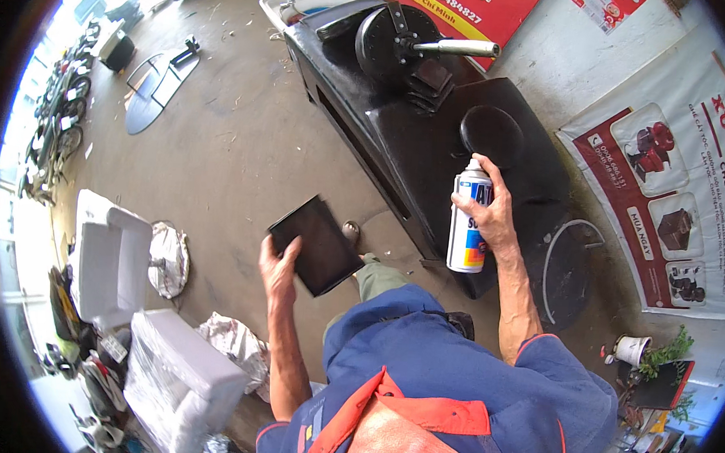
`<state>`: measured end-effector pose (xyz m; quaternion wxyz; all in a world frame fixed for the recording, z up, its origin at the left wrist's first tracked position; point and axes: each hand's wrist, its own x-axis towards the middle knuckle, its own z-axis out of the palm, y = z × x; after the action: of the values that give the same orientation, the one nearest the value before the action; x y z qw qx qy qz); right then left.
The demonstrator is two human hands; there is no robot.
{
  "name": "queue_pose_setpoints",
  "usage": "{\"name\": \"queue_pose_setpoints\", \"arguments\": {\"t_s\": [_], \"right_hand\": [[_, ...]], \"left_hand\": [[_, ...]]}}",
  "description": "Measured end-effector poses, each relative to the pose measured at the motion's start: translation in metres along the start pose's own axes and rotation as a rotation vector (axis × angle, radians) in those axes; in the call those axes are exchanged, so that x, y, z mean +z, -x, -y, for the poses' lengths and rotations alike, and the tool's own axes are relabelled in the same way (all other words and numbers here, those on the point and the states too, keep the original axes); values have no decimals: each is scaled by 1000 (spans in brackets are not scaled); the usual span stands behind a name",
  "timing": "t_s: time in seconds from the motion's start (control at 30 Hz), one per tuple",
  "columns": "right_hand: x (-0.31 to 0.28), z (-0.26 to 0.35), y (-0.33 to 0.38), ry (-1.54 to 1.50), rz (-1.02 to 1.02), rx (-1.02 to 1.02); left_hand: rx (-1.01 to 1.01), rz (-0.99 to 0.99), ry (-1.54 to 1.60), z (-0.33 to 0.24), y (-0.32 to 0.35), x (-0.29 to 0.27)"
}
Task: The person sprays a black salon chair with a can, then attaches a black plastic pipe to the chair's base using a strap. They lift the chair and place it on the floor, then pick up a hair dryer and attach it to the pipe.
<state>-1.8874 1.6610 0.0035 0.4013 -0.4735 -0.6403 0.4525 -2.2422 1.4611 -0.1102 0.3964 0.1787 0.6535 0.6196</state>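
Note:
My left hand (280,265) grips a flat black rectangular panel (322,247) by its left edge, the thumb lying on its upper face. In my right hand (497,215) is an upright spray can (464,252), white with blue, yellow and orange bands. My right index finger rests on top, at its nozzle. The can is in front of a long black padded bench (407,159), to the right of the panel and apart from it. A round black pad (492,135) lies on the bench, just beyond the can's top.
On the bench also lie a black disc with a metal handle (458,47) and small black pieces (430,82). A white basin (304,2) stands at its far end. Pale wrapped seats (178,373) are at left. A hoop (569,266) and potted plant (633,350) are at right.

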Motion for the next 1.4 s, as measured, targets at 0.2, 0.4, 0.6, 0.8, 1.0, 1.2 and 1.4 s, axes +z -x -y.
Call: {"name": "queue_pose_setpoints", "arguments": {"t_s": [0.2, 0.4, 0.6, 0.8, 1.0, 1.2, 1.4], "right_hand": [[37, -15, -85, -204, -522, 173], [49, 0, -79, 97, -665, 203], [90, 5, -83, 165, -912, 335], [159, 12, -154, 306, -955, 324], [242, 48, -315, 558, -728, 157], [278, 87, -421, 553, -746, 114], [265, 92, -421, 133, -1287, 305]], "left_hand": [[-322, 434, -108, 46, -183, 154], [-380, 660, -339, 91, -257, 300], [347, 602, -858, 105, -268, 357], [-369, 517, -271, 49, -499, 308], [-824, 181, 455, 11, -811, 284], [-1151, 169, 505, 21, -915, 319], [-998, 594, 297, 38, -950, 349]]}}
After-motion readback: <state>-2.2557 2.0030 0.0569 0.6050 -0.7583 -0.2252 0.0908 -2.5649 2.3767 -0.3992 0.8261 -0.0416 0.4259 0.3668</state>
